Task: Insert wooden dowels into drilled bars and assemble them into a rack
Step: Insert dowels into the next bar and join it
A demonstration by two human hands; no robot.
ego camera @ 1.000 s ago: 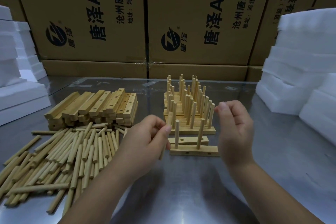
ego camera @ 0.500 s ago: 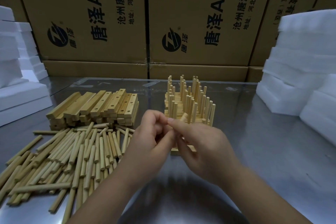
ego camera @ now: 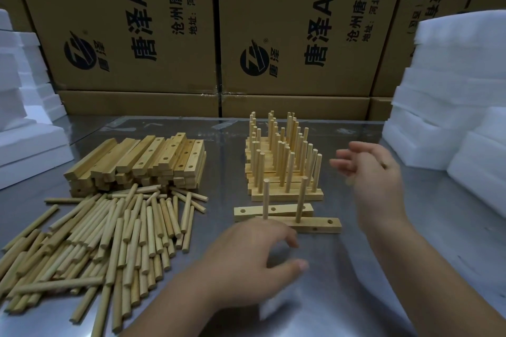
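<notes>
A drilled bar [ego camera: 323,226] lies on the metal table with two dowels [ego camera: 301,200] standing upright in it and an empty hole at its right end. A second drilled bar [ego camera: 273,210] lies flat just behind it. My left hand [ego camera: 254,254] hovers over the table at the front bar's left end, fingers spread and holding nothing. My right hand [ego camera: 375,178] is raised to the right of the stack of finished bars with dowels [ego camera: 284,167]. It is motion-blurred; a small dowel-like tip shows at its back, and I cannot tell whether it holds anything.
Loose dowels [ego camera: 109,241] are heaped on the left of the table. A stack of drilled bars [ego camera: 142,161] sits behind them. White foam blocks stand at the left [ego camera: 24,145] and right [ego camera: 451,117]. Cardboard boxes [ego camera: 301,35] wall off the back.
The hands met in front of the stack half a second ago and have parted. The left hand dropped low toward the table, now without its dowel. The right swung up and right.
</notes>
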